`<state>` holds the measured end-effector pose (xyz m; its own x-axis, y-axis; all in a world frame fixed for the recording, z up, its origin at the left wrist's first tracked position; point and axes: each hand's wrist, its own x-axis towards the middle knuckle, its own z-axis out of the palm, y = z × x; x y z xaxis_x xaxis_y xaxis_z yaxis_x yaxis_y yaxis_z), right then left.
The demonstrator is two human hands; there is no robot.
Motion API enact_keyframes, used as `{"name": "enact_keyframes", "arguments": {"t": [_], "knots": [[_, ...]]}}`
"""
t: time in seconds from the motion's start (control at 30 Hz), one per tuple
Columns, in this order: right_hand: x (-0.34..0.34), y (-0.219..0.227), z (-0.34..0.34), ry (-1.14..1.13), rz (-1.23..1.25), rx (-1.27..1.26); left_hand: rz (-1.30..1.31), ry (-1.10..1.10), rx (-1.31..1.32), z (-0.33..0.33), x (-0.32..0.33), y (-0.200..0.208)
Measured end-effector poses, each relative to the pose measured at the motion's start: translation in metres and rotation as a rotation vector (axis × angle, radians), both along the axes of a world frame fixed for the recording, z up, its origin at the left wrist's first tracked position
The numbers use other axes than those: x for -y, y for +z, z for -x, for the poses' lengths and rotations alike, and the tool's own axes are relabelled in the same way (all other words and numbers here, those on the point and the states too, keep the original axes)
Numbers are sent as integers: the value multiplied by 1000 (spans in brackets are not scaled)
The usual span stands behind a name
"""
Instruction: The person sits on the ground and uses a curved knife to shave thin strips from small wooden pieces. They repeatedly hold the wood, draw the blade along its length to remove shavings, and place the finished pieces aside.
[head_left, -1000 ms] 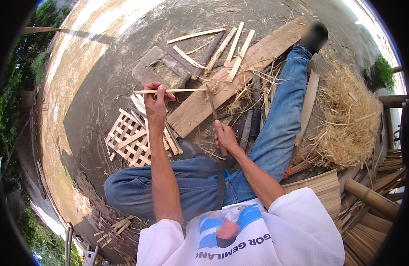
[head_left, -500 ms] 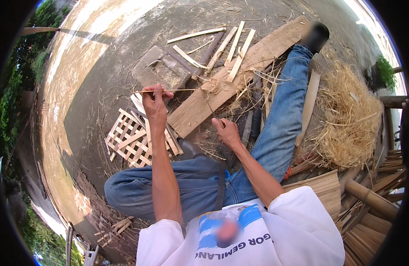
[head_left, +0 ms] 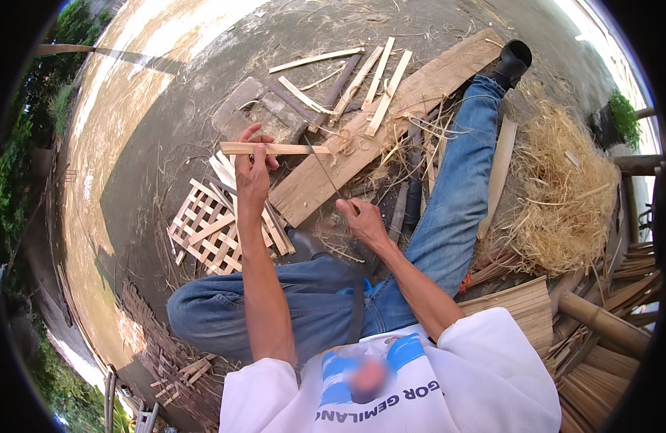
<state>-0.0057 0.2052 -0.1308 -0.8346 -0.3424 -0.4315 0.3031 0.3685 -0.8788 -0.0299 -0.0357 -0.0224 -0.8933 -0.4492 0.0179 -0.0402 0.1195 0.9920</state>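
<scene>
My left hand is closed on a pale flat bamboo strip, thumb on the near side and some fingers stretched beyond it. The strip lies level, its right end over a wooden plank. My right hand is closed round the near end of a knife with a thin dark blade. The handle is mostly hidden in my fingers. The blade slants up and left, its far end crossing the strip near the right end. Whether the edge touches the strip, I cannot tell.
A woven bamboo lattice lies left of my left forearm. Beyond my hands are a stone block and several loose bamboo strips. A heap of shavings sits right of my outstretched leg. Bamboo poles stand at far right.
The strip in my left hand has turned from edge-on to its broad face, and my left fingers have spread. My right hand has moved slightly left and nearer, with the knife.
</scene>
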Motion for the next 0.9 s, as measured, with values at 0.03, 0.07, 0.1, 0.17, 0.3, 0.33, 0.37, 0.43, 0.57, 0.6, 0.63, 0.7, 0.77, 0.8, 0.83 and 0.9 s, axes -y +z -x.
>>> {"name": "enact_keyframes", "arguments": {"t": [0.03,0.07,0.1,0.17,0.3,0.33,0.37,0.43,0.57,0.6,0.63,0.7,0.77,0.8,0.83,0.9], "knots": [[3,2,-3,66,3,-138,37,-38,21,1,-1,5],[11,1,-7,27,132,-137,54,-51,51,1,-2,10],[11,1,-7,19,112,-156,89,-51,74,1,-4,13],[12,2,-6,10,76,-195,161,-42,119,-2,-6,18],[0,-38,6,-65,-68,-62,132,-60,127,-3,0,17],[-2,-39,3,-13,-49,-199,127,-55,136,-2,1,17],[-2,-36,2,41,-29,-335,123,-50,146,-1,0,21],[-4,-39,0,-28,-13,-141,148,-66,182,-5,2,20],[1,-32,7,-50,-3,3,125,-63,159,-9,13,16],[2,-28,7,-8,-11,-83,58,-52,140,-10,12,15],[-1,-23,6,-7,-21,-124,44,-47,142,-8,9,12],[1,-14,2,-2,-23,-204,32,-34,148,-6,2,18],[0,-42,5,-61,-42,-27,100,-33,156,-3,3,21],[-3,-46,7,-91,-62,66,109,-36,158,-4,0,21],[-6,-49,7,-51,-68,-44,118,-39,160,-4,-2,21],[-6,-27,4,40,-69,-253,70,-59,159,-6,1,22]]}}
